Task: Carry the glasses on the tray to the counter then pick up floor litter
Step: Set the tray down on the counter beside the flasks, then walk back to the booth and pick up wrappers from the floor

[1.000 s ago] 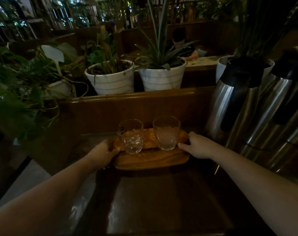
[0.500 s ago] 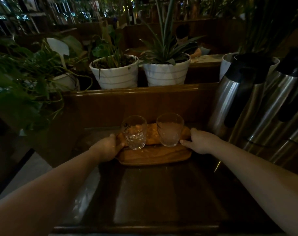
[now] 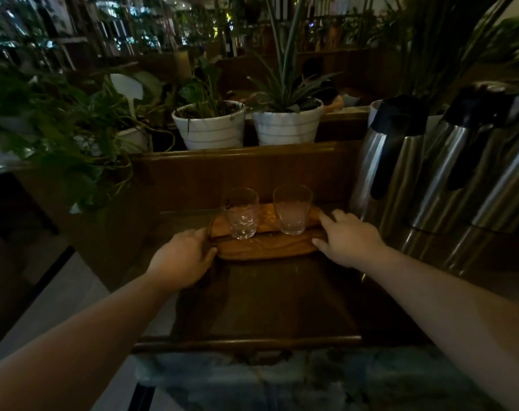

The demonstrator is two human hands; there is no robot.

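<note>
An oval wooden tray (image 3: 264, 250) rests on the dark glass-topped counter (image 3: 267, 298), close to its wooden back panel. Two clear empty glasses stand upright on it, one on the left (image 3: 242, 215) and one on the right (image 3: 292, 212). My left hand (image 3: 181, 259) curls round the tray's left end. My right hand (image 3: 347, 241) spans the right end, index finger on the far corner and thumb on the near edge, fingers loosely spread. No litter shows on the floor in view.
Tall steel thermos flasks (image 3: 391, 170) (image 3: 459, 173) crowd the counter right of the tray. Two white plant pots (image 3: 210, 129) (image 3: 286, 126) sit on the ledge behind. A leafy plant (image 3: 59, 129) overhangs at left, above pale floor (image 3: 59, 292). A person (image 3: 314, 72) sits beyond.
The tray with both glasses has moved forward toward the back panel and sits lower on the counter. My right hand's fingers have loosened and spread at the tray's end.
</note>
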